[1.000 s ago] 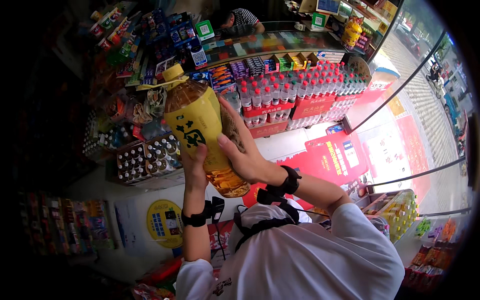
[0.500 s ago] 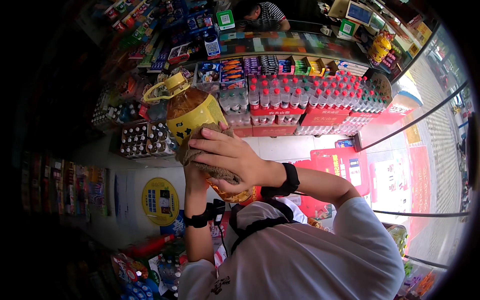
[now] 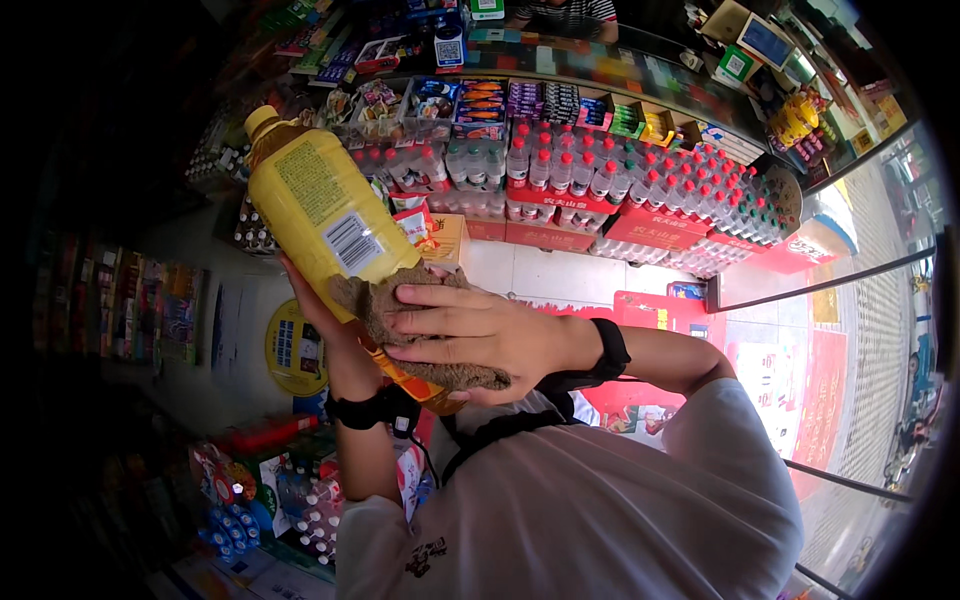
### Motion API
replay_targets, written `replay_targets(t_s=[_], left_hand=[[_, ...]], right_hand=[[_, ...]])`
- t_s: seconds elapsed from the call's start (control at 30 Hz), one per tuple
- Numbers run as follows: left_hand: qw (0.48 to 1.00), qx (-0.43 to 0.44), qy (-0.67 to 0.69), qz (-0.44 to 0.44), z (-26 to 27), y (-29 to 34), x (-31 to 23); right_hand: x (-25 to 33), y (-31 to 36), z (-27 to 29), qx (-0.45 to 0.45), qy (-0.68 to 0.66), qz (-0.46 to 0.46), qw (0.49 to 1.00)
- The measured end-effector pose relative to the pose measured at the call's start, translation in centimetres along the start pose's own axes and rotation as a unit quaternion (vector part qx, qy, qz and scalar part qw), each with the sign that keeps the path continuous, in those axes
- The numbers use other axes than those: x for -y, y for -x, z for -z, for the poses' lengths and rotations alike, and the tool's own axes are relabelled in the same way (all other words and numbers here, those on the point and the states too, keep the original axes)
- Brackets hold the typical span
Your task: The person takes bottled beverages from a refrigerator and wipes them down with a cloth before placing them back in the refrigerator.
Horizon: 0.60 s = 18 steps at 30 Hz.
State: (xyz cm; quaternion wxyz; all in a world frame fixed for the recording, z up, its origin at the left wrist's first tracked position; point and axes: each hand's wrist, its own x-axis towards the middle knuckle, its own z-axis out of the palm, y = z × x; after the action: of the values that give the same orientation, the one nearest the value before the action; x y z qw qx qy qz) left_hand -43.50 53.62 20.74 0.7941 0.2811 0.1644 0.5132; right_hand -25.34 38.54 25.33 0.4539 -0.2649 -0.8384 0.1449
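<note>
A large cooking oil bottle (image 3: 315,205) with a yellow label and yellow cap is tilted in front of me, its cap pointing to the upper left. The label side with the barcode faces up. My left hand (image 3: 322,312) grips the bottle from its left side and underneath, most of its fingers hidden behind it. Spread over the lower part of the bottle is a brown cloth (image 3: 372,303). My right hand (image 3: 500,335) presses this cloth onto the bottle, fingers laid across it and thumb near the bottle's base.
Beyond my hands stand stacked packs of red-capped water bottles (image 3: 565,175), with candy boxes (image 3: 485,100) behind them. A glass counter (image 3: 580,62) runs along the back, where a person in a striped shirt (image 3: 590,10) is partly visible. Shelved packets (image 3: 125,300) line the left.
The bottle has been turned, so the barcode side now shows and its handle is out of sight. It leans further left. The cloth and my right hand now lie nearer its base.
</note>
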Motion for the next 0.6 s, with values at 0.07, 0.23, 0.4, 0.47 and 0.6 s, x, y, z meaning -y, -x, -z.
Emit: replay_targets(t_s=[0.07, 0.23, 0.4, 0.47, 0.6], left_hand=[[1.0, -0.005, -0.006, 0.005, -0.7, 0.2, 0.1], [0.999, -0.001, -0.025, 0.04, -1.7, 1.6, 0.8], [0.997, 0.011, -0.026, 0.073, -2.9, 3.4, 0.5], [0.997, 0.018, -0.008, 0.07, -1.6, 2.5, 0.4], [0.997, 0.028, 0.041, 0.064, 0.7, 1.0, -1.1]], right_hand=[[0.4, 0.4, -0.2, -0.003, -0.008, 0.006, 1.0], [1.1, 0.0, 0.0, 0.096, 0.061, 0.096, 0.989], [-2.4, -6.3, 1.5, 0.057, 0.071, 0.07, 0.993], [-3.6, -8.3, 1.5, 0.012, 0.096, 0.052, 0.994], [-5.2, -11.8, -0.6, -0.163, -0.06, -0.064, 0.983]])
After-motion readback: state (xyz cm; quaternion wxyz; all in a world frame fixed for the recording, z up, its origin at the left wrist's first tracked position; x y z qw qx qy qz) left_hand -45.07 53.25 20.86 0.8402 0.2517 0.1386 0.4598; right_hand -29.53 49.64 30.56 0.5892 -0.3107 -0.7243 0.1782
